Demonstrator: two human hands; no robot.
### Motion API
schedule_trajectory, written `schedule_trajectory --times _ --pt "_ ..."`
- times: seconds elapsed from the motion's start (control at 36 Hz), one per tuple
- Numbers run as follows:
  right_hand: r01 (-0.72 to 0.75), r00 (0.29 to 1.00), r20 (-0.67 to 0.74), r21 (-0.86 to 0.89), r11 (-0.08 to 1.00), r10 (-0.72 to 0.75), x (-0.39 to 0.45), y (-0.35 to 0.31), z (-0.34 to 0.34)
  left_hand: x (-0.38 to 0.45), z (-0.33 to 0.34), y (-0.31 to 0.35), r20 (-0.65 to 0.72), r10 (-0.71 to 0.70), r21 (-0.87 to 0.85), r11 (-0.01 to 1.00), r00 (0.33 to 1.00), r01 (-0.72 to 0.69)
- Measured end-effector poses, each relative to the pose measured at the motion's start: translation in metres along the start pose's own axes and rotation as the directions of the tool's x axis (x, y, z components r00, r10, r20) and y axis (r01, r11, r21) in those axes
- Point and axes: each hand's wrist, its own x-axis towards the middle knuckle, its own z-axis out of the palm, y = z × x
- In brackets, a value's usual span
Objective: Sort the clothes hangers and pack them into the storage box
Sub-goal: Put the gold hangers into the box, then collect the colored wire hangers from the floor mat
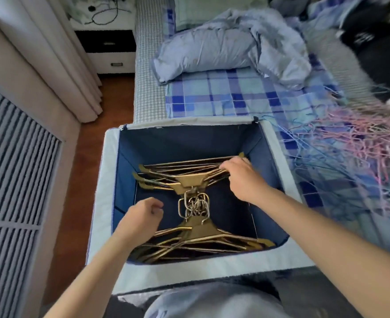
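A fabric storage box (102, 203), pale outside and dark blue inside, stands open in front of me. Two stacks of gold hangers lie in it with their metal hooks (195, 204) meeting in the middle: a far stack (166, 177) and a near stack (203, 239). My right hand (242, 180) reaches into the box and its fingers curl round the right arms of the far stack. My left hand (141, 216) hovers over the left part of the box with its fingers curled, holding nothing. A tangle of thin pink and blue hangers (354, 143) lies on the bed to the right.
The box sits against a bed with a blue checked sheet (223, 95), a crumpled pale blue duvet (230, 47) and dark clothing (377, 47) at the far right. A curtain (58, 60), a nightstand (109, 47) and wooden floor (88, 157) are on the left.
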Motion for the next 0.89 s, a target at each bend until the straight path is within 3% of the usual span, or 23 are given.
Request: schedule_trajectory --times 0.17,0.31,0.42,0.5,0.58,0.64,0.72,0.81,0.89 --pt "-0.138 0.983 -0.107 0.096 0.986 0.148 -0.072 0.028 -0.029 0.012 0.017 0.043 0.178 0.076 0.042 0.995 0.981 -0.085" --pt "-0.183 0.943 -0.231 0.237 0.954 0.238 -0.114 0.046 -0.036 -0.005 0.038 0.091 0.219 0.218 0.043 0.972 0.951 -0.232" --pt "-0.233 0.821 -0.415 0.383 0.894 0.392 -0.163 0.071 -0.043 -0.041 0.057 0.153 0.168 0.382 -0.076 0.924 0.909 -0.374" --pt "-0.255 0.763 -0.415 0.511 0.821 0.496 -0.201 0.091 -0.044 -0.074 0.073 0.197 0.132 0.449 -0.227 0.882 0.884 -0.414" --pt "-0.305 0.647 -0.378 0.667 0.680 0.662 -0.260 0.121 -0.035 -0.115 0.104 0.235 0.261 0.561 -0.279 0.823 0.786 -0.494" --pt "-0.344 0.518 -0.331 0.764 0.546 0.789 -0.315 0.144 -0.013 -0.143 0.138 0.253 0.359 0.604 -0.273 0.797 0.711 -0.539" --pt "-0.376 0.417 -0.209 0.846 0.377 0.885 -0.393 0.169 0.038 -0.174 0.189 0.262 0.471 0.593 -0.203 0.793 0.653 -0.574" --pt "-0.460 0.325 -0.040 0.866 0.195 0.945 -0.494 0.191 0.084 -0.210 0.246 0.258 0.586 0.505 -0.201 0.848 0.633 -0.491" --pt "-0.588 0.153 0.165 0.808 -0.044 0.974 -0.615 0.209 0.127 -0.251 0.309 0.248 0.683 0.386 -0.191 0.914 0.620 -0.359"
